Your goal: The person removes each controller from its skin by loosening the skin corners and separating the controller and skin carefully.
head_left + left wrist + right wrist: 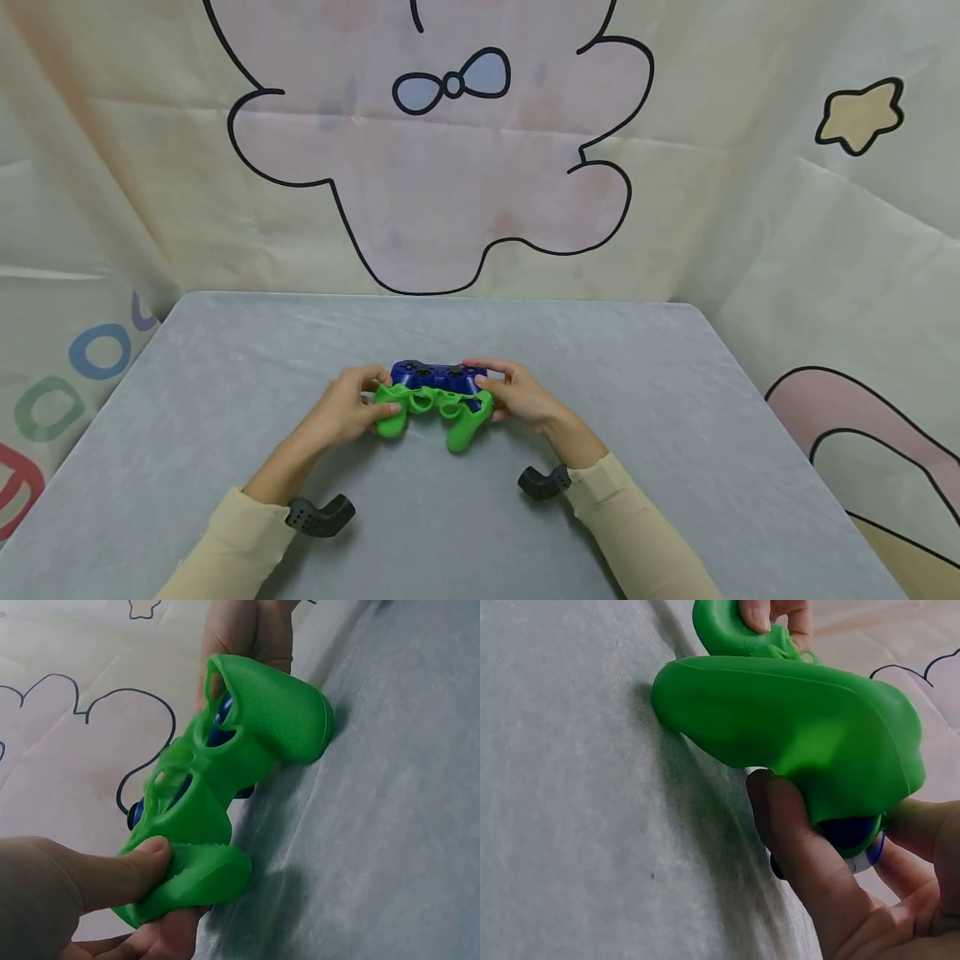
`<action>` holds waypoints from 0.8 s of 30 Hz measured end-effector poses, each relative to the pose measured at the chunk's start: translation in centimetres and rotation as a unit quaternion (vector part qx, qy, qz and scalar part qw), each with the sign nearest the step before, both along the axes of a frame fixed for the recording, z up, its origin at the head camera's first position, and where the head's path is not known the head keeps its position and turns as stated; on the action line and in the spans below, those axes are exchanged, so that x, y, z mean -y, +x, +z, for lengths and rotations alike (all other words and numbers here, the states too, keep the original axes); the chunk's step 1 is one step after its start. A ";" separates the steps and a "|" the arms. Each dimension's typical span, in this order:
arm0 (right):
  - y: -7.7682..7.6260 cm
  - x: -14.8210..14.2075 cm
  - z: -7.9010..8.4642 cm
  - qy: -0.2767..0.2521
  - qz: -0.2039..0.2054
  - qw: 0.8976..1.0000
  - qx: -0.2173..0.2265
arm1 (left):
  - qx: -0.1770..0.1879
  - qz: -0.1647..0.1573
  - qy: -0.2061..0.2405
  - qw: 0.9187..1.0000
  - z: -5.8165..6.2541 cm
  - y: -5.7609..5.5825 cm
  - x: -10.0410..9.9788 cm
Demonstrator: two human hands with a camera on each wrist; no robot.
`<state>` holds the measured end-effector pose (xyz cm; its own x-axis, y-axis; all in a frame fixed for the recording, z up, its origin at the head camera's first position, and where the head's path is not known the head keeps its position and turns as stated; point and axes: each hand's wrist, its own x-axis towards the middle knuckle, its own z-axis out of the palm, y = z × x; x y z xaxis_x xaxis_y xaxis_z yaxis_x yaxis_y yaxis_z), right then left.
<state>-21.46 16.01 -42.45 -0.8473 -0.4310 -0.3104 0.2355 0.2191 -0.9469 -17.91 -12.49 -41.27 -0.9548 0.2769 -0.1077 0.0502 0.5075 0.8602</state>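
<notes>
A blue game controller (438,377) is held just above the table, with a green silicone sleeve (468,429) lying over its near side. In the head view my left hand (352,406) pinches the sleeve's left grip between thumb and fingers. The left wrist view shows that thumb pressed on the green sleeve (259,712), with blue visible through its openings. My right hand (525,396) grips the right end of the controller and sleeve. In the right wrist view, its fingers (802,847) curl round that end, where some blue controller (847,831) shows under the green edge.
A grey cloth-covered table (645,400) spreads under both hands. Black curved camera mounts (321,517) sit at the wrists. Behind the table hangs a cream curtain (712,100) with cartoon outlines.
</notes>
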 end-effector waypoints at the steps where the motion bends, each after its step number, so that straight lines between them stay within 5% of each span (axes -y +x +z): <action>1: 0.0 0.0 0.0 0.001 -0.001 1.000 -0.001 | 0.000 -0.007 -0.001 1.000 0.0 0.0 0.0; 9: -0.1 -0.1 -0.1 -0.016 -0.010 1.000 0.025 | 0.028 -0.019 -0.015 0.999 0.2 0.0 0.1; 17: -0.2 -0.2 0.0 -0.017 -0.018 0.999 0.038 | -0.029 0.037 -0.071 0.996 -0.3 -0.1 -0.3; 24: -0.2 -0.2 0.1 -0.015 -0.018 0.999 0.038 | -0.049 0.056 -0.076 0.994 -0.2 -0.1 -0.5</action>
